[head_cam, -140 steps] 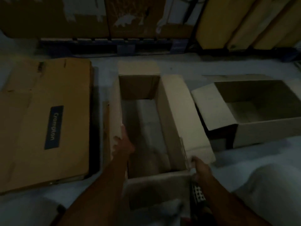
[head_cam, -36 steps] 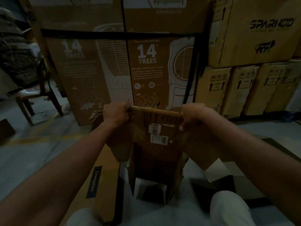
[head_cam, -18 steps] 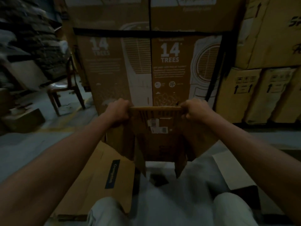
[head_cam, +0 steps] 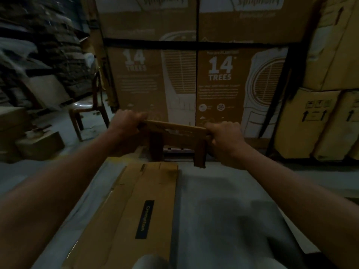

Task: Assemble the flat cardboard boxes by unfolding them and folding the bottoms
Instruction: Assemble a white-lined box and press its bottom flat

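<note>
A wall of tall brown printed cartons [head_cam: 196, 78] marked "14 TREES" fills the back of the dim room, with yellowish stacked cartons [head_cam: 318, 121] bearing arrow marks to its right. The grey concrete floor [head_cam: 223, 210] spreads below. On it, left of centre, lies a flat yellow-brown cardboard box [head_cam: 136, 206] with a dark label strip reading "Crompton", its length running away from the person. At the left stands a dark wooden chair [head_cam: 87, 111] with a pale seat, and nearer the left edge sit low brown boxes [head_cam: 38, 144], blurred.

Held up in front of the printed cartons, well above the floor, is the brown opened cardboard box [head_cam: 176, 140]. Its upper edge runs between the two hands, and its flaps hang down beneath, the right one reaching lowest. A pale sticker on its face shows only as a smear. The left hand [head_cam: 126, 125] grips the left end of that upper edge with fingers curled over it; the right hand [head_cam: 225, 138] grips the right end likewise. The hands are apart, the box's width between them, both arms stretched forward.
</note>
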`<state>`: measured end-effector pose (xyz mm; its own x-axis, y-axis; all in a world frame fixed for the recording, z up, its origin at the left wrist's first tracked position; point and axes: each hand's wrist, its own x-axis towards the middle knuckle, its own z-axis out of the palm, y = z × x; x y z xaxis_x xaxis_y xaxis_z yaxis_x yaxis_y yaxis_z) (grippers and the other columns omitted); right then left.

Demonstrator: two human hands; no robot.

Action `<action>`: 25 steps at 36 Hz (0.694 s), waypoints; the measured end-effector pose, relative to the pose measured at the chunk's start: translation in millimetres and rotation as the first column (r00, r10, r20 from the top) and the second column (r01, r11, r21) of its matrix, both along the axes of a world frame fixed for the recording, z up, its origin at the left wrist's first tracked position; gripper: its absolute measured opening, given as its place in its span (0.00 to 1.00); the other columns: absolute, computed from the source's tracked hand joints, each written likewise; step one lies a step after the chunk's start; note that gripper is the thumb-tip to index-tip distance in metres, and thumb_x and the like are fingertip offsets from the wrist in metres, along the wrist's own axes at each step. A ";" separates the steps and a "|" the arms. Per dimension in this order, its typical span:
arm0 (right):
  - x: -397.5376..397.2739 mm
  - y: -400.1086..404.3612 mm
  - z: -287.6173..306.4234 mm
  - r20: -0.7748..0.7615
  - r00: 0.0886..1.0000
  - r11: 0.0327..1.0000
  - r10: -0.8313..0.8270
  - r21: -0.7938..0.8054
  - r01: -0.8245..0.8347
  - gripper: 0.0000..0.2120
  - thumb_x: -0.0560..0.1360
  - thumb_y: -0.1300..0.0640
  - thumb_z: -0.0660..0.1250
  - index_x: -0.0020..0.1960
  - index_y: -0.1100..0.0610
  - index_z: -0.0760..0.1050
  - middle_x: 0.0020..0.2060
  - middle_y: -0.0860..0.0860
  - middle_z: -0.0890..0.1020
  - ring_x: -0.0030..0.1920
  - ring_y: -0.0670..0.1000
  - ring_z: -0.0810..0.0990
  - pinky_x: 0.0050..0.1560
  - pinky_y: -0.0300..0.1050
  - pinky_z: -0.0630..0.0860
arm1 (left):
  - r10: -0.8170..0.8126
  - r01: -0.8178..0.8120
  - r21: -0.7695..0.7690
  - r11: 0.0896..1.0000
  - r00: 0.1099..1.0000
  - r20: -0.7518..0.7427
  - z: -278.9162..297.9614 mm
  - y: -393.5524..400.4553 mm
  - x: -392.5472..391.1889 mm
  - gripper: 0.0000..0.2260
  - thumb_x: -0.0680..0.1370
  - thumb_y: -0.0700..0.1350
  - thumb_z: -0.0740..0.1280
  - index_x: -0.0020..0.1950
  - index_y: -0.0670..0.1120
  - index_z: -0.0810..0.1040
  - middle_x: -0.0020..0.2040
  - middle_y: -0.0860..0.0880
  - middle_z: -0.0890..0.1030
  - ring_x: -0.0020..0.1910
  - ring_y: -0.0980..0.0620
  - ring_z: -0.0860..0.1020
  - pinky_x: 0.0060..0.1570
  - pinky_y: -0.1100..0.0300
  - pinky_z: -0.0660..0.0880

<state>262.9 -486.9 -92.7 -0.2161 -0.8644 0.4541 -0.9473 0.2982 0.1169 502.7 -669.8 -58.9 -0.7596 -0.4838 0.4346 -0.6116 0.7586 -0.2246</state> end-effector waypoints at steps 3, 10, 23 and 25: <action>16.4 -38.0 -9.5 -0.086 0.994 0.997 0.070 0.039 -0.067 0.12 0.76 0.57 0.64 0.59 0.50 0.72 0.43 0.53 0.82 0.43 0.56 0.81 0.42 0.46 0.69 | 0.003 -0.006 -0.042 0.999 0.998 -0.058 -12.7 -25.4 25.7 0.04 0.75 0.50 0.67 0.46 0.52 0.73 0.32 0.57 0.68 0.31 0.55 0.71 0.32 0.60 0.67; 40.7 -119.3 -73.5 -0.098 0.984 0.977 0.149 0.166 -0.132 0.17 0.77 0.62 0.62 0.65 0.52 0.69 0.48 0.54 0.81 0.49 0.57 0.80 0.42 0.45 0.64 | 0.095 -0.092 0.132 0.987 0.995 -0.015 -98.3 -86.1 67.1 0.08 0.76 0.54 0.63 0.46 0.51 0.77 0.35 0.52 0.77 0.32 0.53 0.76 0.33 0.54 0.78; 81.1 -154.1 -272.2 0.413 0.908 0.838 0.067 0.471 -0.276 0.24 0.77 0.64 0.58 0.72 0.56 0.62 0.60 0.60 0.76 0.59 0.62 0.76 0.56 0.55 0.76 | 0.052 -0.063 0.115 0.991 0.994 0.099 -311.1 -130.4 127.9 0.22 0.62 0.47 0.81 0.50 0.50 0.76 0.38 0.50 0.81 0.29 0.49 0.79 0.28 0.59 0.75; 84.4 -155.3 -298.9 0.446 0.895 0.809 0.030 0.514 -0.284 0.26 0.75 0.66 0.60 0.72 0.55 0.60 0.62 0.59 0.75 0.61 0.62 0.75 0.56 0.56 0.76 | -0.002 -0.010 0.080 0.997 0.988 0.152 -334.6 -138.1 129.5 0.21 0.64 0.46 0.80 0.50 0.51 0.72 0.40 0.49 0.81 0.32 0.49 0.79 0.33 0.56 0.76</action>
